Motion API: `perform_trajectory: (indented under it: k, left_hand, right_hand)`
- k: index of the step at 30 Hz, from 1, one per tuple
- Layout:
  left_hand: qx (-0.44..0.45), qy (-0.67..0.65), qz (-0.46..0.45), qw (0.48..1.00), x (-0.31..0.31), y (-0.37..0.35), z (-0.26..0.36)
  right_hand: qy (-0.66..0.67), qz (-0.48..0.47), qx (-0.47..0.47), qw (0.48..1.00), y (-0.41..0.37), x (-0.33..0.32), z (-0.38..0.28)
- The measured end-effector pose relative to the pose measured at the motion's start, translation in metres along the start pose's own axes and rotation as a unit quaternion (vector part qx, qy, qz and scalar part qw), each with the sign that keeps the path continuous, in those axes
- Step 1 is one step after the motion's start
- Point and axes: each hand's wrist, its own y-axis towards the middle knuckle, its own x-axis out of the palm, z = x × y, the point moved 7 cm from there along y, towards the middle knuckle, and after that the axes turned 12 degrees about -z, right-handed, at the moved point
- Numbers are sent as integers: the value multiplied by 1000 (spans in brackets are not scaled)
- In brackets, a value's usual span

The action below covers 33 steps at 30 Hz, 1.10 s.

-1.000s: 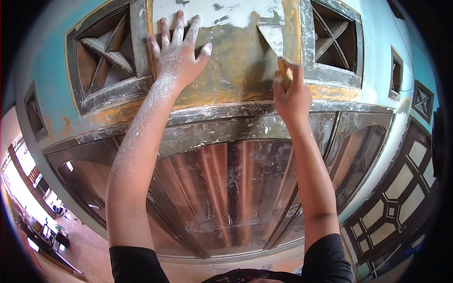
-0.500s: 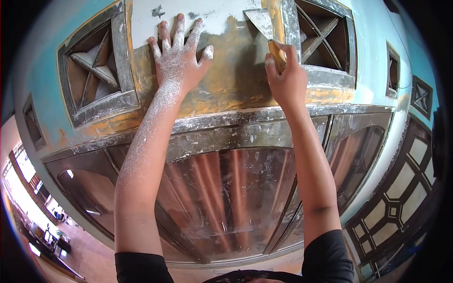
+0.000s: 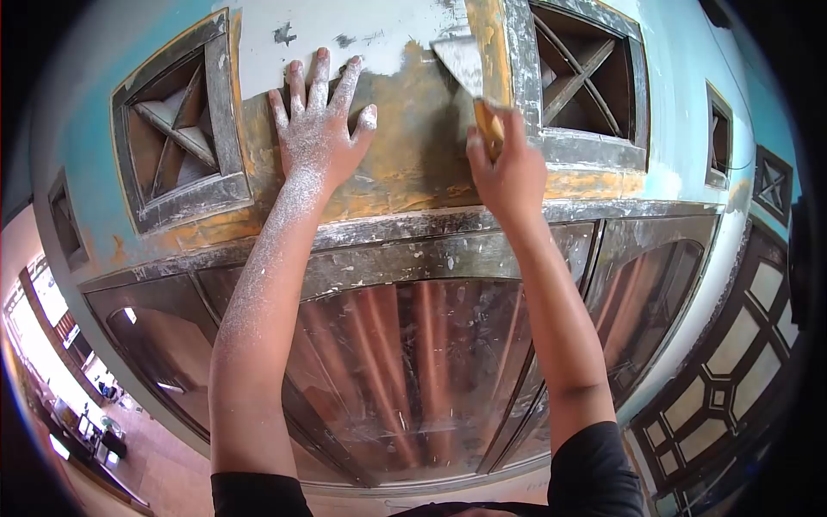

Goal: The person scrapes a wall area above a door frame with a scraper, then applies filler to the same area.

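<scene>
My left hand (image 3: 317, 138), dusted with white powder up the forearm, lies flat on the wall with its fingers spread. Its fingertips reach the white painted area (image 3: 353, 21), while the palm rests over the bare brown-grey patch (image 3: 401, 129). My right hand (image 3: 508, 164) is closed round the wooden handle of a putty knife (image 3: 463, 65). The wide metal blade points up and left, near the orange-brown strip (image 3: 491, 52) beside the right vent frame. Its edge lies at the border between white paint and scraped surface.
Wooden vent frames with crossed bars stand left (image 3: 177, 129) and right (image 3: 586, 73) of the patch. Below runs a paint-spotted wooden beam (image 3: 405, 226) over a glass window (image 3: 413, 362) with reddish curtains behind. A panelled door (image 3: 724, 353) is at right; a tiled floor (image 3: 164, 448) shows lower left.
My right hand and the putty knife have moved left and slightly down across the wall. My left hand stays spread at the same place on the wall; the view has shifted slightly.
</scene>
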Motion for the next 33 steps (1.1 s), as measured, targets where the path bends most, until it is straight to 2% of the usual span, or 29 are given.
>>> perform_trajectory:
  k: [3, 5, 9, 15, 19, 23, 26, 28, 29, 31, 33]
  left_hand:
    - [-1, 1, 4, 1000, -2, -3, 0]
    - [4, 1, 3, 1000, -2, -4, 1]
    - [-9, 7, -9, 1000, -3, -4, 1]
    - [-13, 5, -15, 1000, -1, -8, 0]
    - [-13, -3, -28, 1000, 0, -12, -1]
    - [-3, -12, -9, 1000, -3, -13, 1]
    - [8, -9, -26, 1000, -4, -20, -2]
    - [80, 6, -53, 995, -4, -24, -3]
    - [80, 6, -54, 995, -7, -24, -13]
    - [140, 40, -111, 983, -7, -18, -26]
    - [146, 51, -101, 983, -10, -10, -39]
  right_hand:
    - [20, -16, -15, 1000, -9, 6, 2]
    - [-28, -11, -15, 999, 2, 5, -2]
    - [-37, 10, -26, 999, 19, 3, -9]
    - [-8, -45, -90, 995, -19, 18, -6]
    - [2, -81, -105, 991, -16, 18, -5]
    - [-32, -43, -106, 993, 17, 14, -13]
    - [-4, -29, -109, 994, 15, 17, -21]
    - [15, -30, -104, 994, 1, 21, -24]
    - [6, -53, -89, 995, -7, 24, -23]
    - [-3, -73, -77, 994, -5, 26, -24]
    - [-63, -63, -100, 991, 14, 23, -36]
